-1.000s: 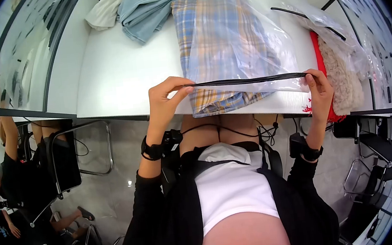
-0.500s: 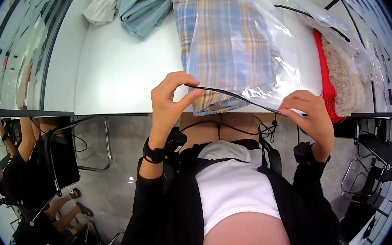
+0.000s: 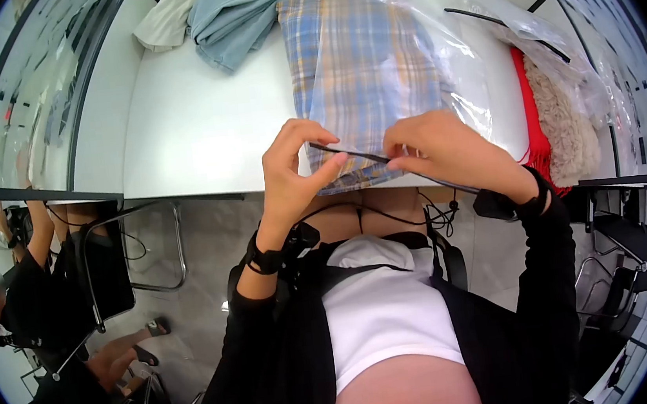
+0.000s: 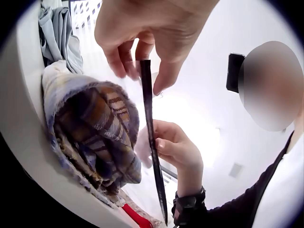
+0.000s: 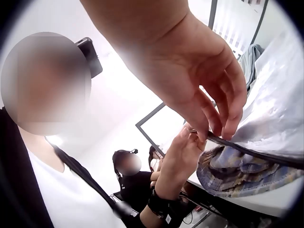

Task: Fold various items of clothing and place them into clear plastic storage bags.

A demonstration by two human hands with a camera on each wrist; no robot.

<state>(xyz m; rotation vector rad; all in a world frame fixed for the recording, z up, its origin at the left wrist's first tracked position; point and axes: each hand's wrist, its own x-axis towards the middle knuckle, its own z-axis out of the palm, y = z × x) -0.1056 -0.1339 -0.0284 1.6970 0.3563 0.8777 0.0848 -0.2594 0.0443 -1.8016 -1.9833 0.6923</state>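
A folded blue and yellow plaid cloth (image 3: 364,63) lies on the table under a clear plastic bag (image 3: 462,53). The bag's black edge strip (image 3: 366,156) slants down to the right near the table's front edge. At its left end, my left hand (image 3: 289,170) holds the strip between thumb and fingers. My right hand (image 3: 452,145) pinches the strip close beside it. In the left wrist view the strip (image 4: 148,104) runs past both hands, and the cloth (image 4: 97,128) shows its open folds. The right wrist view shows my right fingertips (image 5: 228,129) on the strip.
Light blue denim (image 3: 241,21) and a white cloth (image 3: 166,17) lie at the back left. Another clear bag with a black strip (image 3: 552,48) rests over a red fringed cloth (image 3: 533,121) and beige fleece (image 3: 564,125) at the right. People sit at the far left.
My right hand has moved down and then left along the strip, close to my left hand. The strip has gone from level to slanting, while my left hand stays near its left end.
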